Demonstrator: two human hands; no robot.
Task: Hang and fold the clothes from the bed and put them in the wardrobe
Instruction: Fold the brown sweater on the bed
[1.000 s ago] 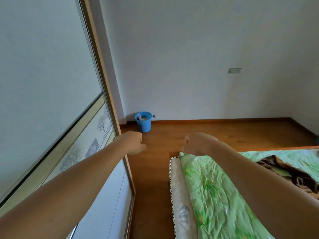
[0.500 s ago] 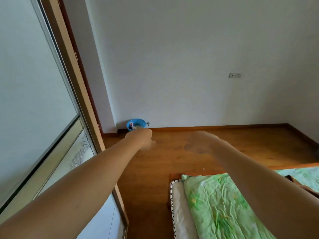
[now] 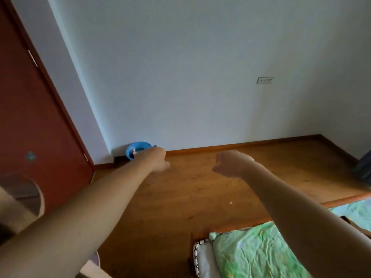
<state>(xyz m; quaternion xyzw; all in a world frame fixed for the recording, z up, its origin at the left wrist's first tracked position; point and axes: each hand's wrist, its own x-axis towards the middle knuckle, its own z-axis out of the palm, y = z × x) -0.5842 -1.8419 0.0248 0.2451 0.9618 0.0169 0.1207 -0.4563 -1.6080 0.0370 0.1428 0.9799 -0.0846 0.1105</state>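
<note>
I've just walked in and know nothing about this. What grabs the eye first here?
Two bare arms reach forward over the brown wooden floor, the left hand and right hand both curled into fists holding nothing. Just behind the left hand, a small blue plastic bucket sits against the plain white wall, and a crumpled green floral bedsheet fills the lower right corner.

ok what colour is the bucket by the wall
The bucket is blue, clearest in the head view, partly behind the left hand.
</note>
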